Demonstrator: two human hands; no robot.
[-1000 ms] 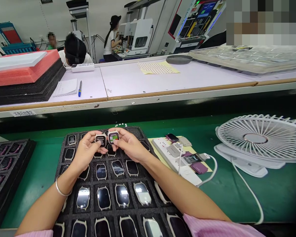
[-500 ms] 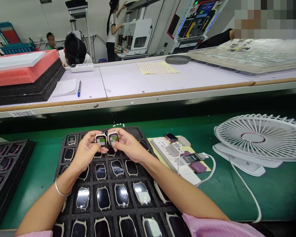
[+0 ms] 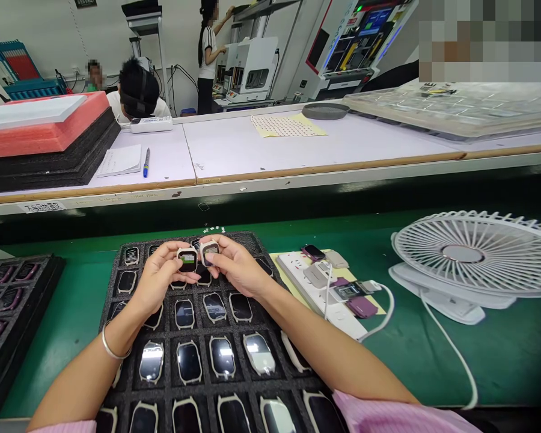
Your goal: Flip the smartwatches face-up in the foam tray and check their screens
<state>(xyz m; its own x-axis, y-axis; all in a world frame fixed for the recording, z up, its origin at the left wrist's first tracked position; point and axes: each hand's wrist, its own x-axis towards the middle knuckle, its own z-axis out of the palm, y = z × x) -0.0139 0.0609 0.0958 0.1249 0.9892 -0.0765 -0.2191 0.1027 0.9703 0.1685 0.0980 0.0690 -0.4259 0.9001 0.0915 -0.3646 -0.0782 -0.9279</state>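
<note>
In my left hand [image 3: 160,273] is a smartwatch [image 3: 188,260] without a strap, its lit screen showing a green band. A second smartwatch [image 3: 210,251], also pale-framed, is pinched in my right hand [image 3: 234,264], with the thumb on its screen. The two watches are held side by side above the far part of a black foam tray [image 3: 166,331]. Rows of pale-framed watch bodies with mostly dark screens, such as this watch [image 3: 222,356], lie in the tray's compartments. My hands and forearms hide some compartments.
Right of the tray, a white power strip [image 3: 297,267] carries cables, with several watch bodies around it. A white fan [image 3: 462,254] stands farther right. Another foam tray [image 3: 31,313] holds purple-framed watches at left. A raised shelf [image 3: 252,159] crosses behind; people are beyond it.
Both watches have shifted slightly down and right. The right watch's screen has changed from coloured blocks to a greyish display; the left screen's green area has changed too.
</note>
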